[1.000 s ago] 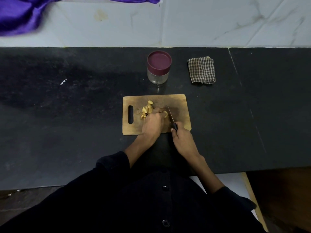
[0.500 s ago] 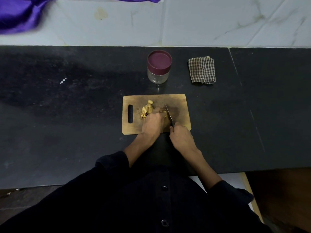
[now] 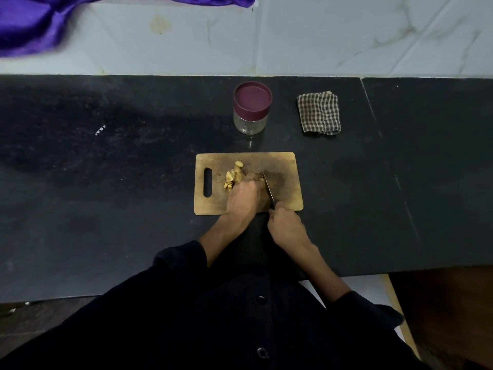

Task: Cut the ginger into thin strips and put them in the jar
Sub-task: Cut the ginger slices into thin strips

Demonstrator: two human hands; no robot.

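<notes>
A wooden cutting board (image 3: 285, 161) lies on the black counter in front of me. A small heap of cut ginger pieces (image 3: 234, 174) sits on its left half. My left hand (image 3: 244, 196) is curled over a piece of ginger in the middle of the board, and the piece itself is hidden under the fingers. My right hand (image 3: 286, 227) grips the handle of a knife (image 3: 267, 186) at the board's near edge. The blade runs along the right side of my left fingers. Behind the board stands a clear glass jar (image 3: 252, 108) with its maroon lid on.
A folded checked cloth (image 3: 318, 112) lies right of the jar. A white tiled wall rises behind the counter, with purple fabric (image 3: 32, 25) hanging at the top left. A seam crosses the counter at the right.
My right hand and the knife have shifted slightly forward and left, closer to my left fingers. The left hand, ginger heap and jar stay where they were.
</notes>
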